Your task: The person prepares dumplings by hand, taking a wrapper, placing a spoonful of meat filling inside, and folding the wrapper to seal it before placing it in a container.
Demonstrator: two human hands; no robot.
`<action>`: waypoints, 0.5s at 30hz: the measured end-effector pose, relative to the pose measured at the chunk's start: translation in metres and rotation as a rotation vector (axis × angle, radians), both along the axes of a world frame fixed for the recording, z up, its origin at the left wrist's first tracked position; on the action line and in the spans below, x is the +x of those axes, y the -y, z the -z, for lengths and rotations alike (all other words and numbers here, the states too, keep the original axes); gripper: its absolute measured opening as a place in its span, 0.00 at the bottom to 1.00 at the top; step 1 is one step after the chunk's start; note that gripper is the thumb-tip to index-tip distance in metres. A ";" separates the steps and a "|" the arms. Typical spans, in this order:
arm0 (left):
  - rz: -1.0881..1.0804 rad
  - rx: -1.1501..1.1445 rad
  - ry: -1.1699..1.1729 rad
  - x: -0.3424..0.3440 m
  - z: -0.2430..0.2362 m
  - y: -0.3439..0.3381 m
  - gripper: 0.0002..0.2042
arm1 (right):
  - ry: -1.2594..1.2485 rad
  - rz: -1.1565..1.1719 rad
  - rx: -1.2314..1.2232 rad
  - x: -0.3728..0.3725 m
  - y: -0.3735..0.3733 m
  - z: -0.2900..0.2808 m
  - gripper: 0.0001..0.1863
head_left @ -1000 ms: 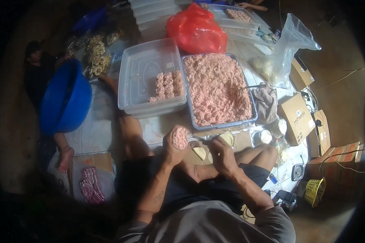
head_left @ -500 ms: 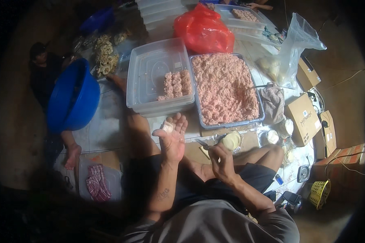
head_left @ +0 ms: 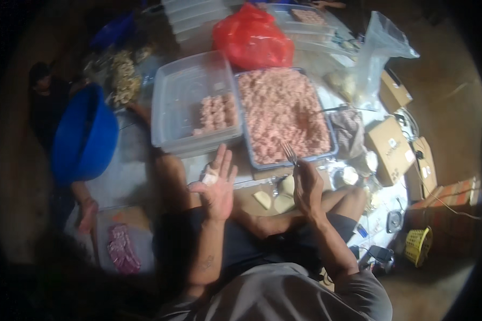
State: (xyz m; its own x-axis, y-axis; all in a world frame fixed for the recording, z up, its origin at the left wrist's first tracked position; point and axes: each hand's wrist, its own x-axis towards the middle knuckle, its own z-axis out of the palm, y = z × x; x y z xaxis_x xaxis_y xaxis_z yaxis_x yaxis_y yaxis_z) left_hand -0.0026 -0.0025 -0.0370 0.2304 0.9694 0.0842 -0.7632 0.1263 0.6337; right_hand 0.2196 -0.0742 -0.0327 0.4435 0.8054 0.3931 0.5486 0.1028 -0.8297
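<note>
My left hand (head_left: 217, 195) is palm up with its fingers stretched out, holding a small pale dough wrapper (head_left: 210, 177) by the base of the thumb and forefinger. In my closed right hand (head_left: 307, 184) is a metal fork (head_left: 290, 154), its tines over the near edge of a tray of pink minced meat (head_left: 284, 112). Round pale wrappers (head_left: 285, 203) lie on cardboard beside my right hand, which partly hides them. Beyond my left hand stands a clear plastic container (head_left: 179, 96) with rows of meat-covered pieces (head_left: 217, 113) at its near right.
A red plastic bag (head_left: 254, 40) sits behind the tray. To its right are a clear bag (head_left: 377, 59), a checked cloth (head_left: 348, 128) and cardboard boxes (head_left: 389, 147). At left, a person (head_left: 45, 107) is behind a blue basin (head_left: 85, 136). A yellow basket (head_left: 418, 246) stands lower right.
My right hand has moved up from the wrappers to the meat tray's near edge with the fork. My left hand has opened wider, its fingers straighter. The whole view has shifted slightly.
</note>
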 end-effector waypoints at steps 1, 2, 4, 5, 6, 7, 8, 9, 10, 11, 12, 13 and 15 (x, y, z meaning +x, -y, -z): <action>0.037 0.054 -0.117 -0.005 0.000 -0.001 0.36 | 0.015 0.028 -0.089 0.014 -0.005 -0.001 0.04; 0.078 0.111 -0.232 -0.010 -0.001 -0.002 0.33 | 0.029 0.061 -0.180 0.027 -0.006 0.000 0.05; 0.132 0.252 -0.647 -0.017 -0.009 -0.004 0.26 | 0.439 -0.003 -0.278 0.068 0.012 0.030 0.12; 0.042 0.244 -0.833 -0.011 -0.014 0.000 0.31 | 0.420 -0.020 -0.420 0.076 0.028 0.029 0.11; -0.006 0.383 -1.052 -0.008 -0.026 0.000 0.29 | 0.396 -0.042 -0.550 0.081 0.034 0.023 0.11; 0.077 0.416 -1.018 -0.008 -0.032 0.001 0.28 | 0.396 -0.052 -0.556 0.078 0.042 0.010 0.11; 0.157 0.447 -0.986 -0.007 -0.035 -0.001 0.28 | 0.315 -0.075 -0.514 0.075 0.049 -0.007 0.11; 0.190 0.481 -0.921 -0.007 -0.031 -0.002 0.29 | 0.228 -0.098 -0.464 0.065 0.054 -0.016 0.12; 0.206 0.515 -0.861 -0.004 -0.024 -0.004 0.29 | 0.221 -0.127 -0.453 0.051 0.052 -0.017 0.12; 0.222 0.403 -0.702 0.004 -0.020 -0.002 0.30 | -0.088 -0.123 -0.468 0.035 0.057 -0.013 0.13; 0.189 0.358 -0.694 0.006 -0.020 0.002 0.30 | -0.398 -0.117 -0.480 0.021 0.059 -0.012 0.15; 0.193 0.302 -0.629 0.010 -0.028 0.005 0.29 | -0.642 -0.272 -0.669 0.015 0.058 -0.016 0.17; 0.196 0.259 -0.561 0.016 -0.034 0.006 0.28 | -0.752 -0.467 -0.563 -0.002 0.061 0.007 0.13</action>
